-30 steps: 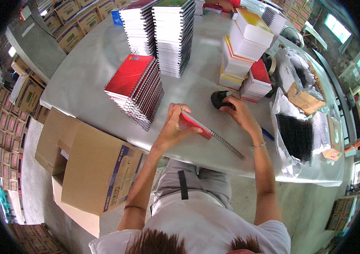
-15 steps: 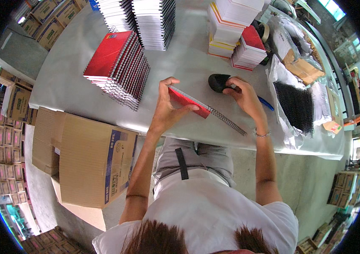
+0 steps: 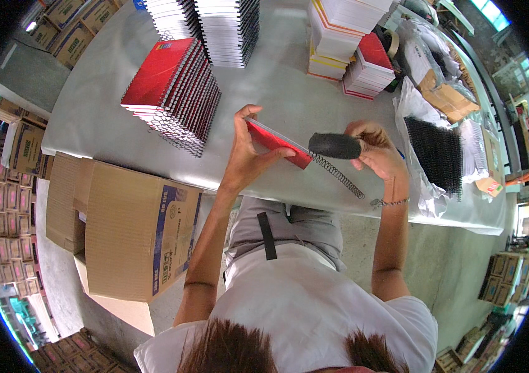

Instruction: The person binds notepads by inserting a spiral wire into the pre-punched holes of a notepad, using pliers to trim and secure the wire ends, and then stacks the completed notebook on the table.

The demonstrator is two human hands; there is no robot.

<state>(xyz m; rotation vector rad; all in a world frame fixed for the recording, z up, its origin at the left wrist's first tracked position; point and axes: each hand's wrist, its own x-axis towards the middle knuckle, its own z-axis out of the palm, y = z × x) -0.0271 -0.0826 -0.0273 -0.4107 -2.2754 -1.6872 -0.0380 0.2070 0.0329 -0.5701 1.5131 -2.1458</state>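
My left hand (image 3: 240,158) is closed on a small red-covered notebook (image 3: 270,139), held edge-up and slanting above the grey table. Out of the notebook's near right end sticks a loose black wire coil (image 3: 339,176), trailing toward the table's front edge. My right hand (image 3: 381,151) grips a black, rounded, oblong tool (image 3: 334,147), whose exact kind I cannot make out. Its left tip is close to the spot where the coil leaves the notebook; whether they touch is unclear. Beyond my left hand stands a stack of red coil-bound notebooks (image 3: 162,74).
Tall stacks of bound notebooks (image 3: 230,34) rise at the back left. Unbound page blocks (image 3: 332,43) and a smaller red-topped stack (image 3: 373,56) stand back right. Black coils (image 3: 433,155) lie on plastic wrapping at the right. An open cardboard box (image 3: 131,227) sits below the table's left front.
My right hand has picked the black tool up off the table and brought it nearer, beside the coil. My left hand and the notebook have hardly moved.
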